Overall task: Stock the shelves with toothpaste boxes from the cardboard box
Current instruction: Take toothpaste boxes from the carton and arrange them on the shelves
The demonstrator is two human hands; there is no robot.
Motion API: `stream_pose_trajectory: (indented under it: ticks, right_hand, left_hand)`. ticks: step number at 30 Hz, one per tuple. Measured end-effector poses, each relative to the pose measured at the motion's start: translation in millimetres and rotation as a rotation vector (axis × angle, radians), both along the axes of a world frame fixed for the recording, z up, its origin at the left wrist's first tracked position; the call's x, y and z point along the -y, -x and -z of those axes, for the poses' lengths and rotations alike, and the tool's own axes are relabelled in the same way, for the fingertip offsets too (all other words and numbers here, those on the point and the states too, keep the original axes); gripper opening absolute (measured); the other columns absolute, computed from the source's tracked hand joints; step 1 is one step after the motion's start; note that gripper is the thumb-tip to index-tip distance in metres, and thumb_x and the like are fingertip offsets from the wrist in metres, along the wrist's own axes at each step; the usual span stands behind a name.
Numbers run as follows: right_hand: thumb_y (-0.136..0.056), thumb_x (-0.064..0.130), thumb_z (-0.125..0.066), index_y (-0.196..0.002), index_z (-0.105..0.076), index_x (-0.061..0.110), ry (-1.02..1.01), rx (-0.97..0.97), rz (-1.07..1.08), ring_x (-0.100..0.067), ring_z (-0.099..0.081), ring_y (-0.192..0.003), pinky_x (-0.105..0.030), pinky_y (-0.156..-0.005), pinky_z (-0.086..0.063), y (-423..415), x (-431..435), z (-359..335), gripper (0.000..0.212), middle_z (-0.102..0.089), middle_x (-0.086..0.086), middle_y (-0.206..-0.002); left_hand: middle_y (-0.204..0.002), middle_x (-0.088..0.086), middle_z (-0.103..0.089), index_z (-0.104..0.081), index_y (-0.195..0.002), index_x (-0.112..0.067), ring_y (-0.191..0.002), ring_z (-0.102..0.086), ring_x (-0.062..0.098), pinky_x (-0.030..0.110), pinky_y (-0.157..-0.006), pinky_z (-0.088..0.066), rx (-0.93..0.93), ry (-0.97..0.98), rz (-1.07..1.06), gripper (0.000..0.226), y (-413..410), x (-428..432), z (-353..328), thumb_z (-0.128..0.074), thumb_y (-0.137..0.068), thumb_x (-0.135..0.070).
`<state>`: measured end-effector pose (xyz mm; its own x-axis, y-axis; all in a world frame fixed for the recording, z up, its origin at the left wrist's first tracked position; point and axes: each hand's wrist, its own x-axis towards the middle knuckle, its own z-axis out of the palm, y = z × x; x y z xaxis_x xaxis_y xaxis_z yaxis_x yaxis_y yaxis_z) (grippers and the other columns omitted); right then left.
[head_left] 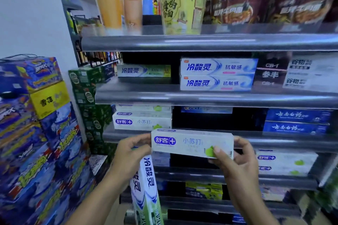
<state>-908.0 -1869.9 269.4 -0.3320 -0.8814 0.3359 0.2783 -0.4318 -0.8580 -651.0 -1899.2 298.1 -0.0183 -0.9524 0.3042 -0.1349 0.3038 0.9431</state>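
Now I hold a white toothpaste box point(192, 143) flat in front of the shelf point(274, 142). My right hand point(237, 166) pinches one end and my left hand point(130, 155) the other, so it can slide in beside the same boxes point(142, 121). My left hand also grips spare boxes point(146, 188) hanging down.

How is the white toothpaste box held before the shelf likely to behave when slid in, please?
Probably stiff: the white toothpaste box spans straight between left hand and right hand, held only at its ends. Likely light, given that fingertip grip. Flat faces should stack, as matching boxes do.
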Motion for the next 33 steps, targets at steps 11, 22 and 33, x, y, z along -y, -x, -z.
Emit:
stream_pose_trajectory:
  ticks: [11,22,33]
  right_hand:
    - [-0.077,0.013,-0.088,-0.109,-0.07,0.032,0.08,-0.328,0.064,-0.009,-0.062,-0.082,-0.024,-0.068,-0.054,-67,78,-18,0.042,-0.07,0.01,-0.099]
    - [-0.081,0.035,-0.084,-0.078,-0.06,0.03,-0.038,-0.517,0.209,0.0,-0.056,-0.069,-0.011,-0.054,-0.042,-107,119,-36,0.025,-0.06,0.011,-0.077]
    - [-0.087,0.047,-0.074,-0.103,-0.072,0.013,-0.102,-0.714,0.266,-0.027,-0.065,-0.1,-0.046,-0.086,-0.057,-118,142,-31,0.038,-0.07,-0.005,-0.104]
  left_hand:
    - [-0.109,-0.013,-0.077,-0.077,-0.103,-0.046,-0.102,-0.072,0.006,0.037,-0.087,-0.054,-0.097,0.06,-0.237,0.062,-63,23,-10,-0.061,-0.087,0.012]
    - [-0.104,-0.04,-0.066,-0.059,-0.142,-0.023,-0.094,-0.057,-0.028,0.001,-0.071,-0.049,-0.072,0.063,-0.24,0.064,-90,59,-20,-0.066,-0.086,0.007]
    - [-0.115,-0.01,-0.076,-0.074,-0.116,-0.026,-0.11,-0.069,0.01,0.043,-0.102,-0.053,0.005,-0.075,-0.232,0.045,-102,84,-31,-0.064,-0.082,0.001]
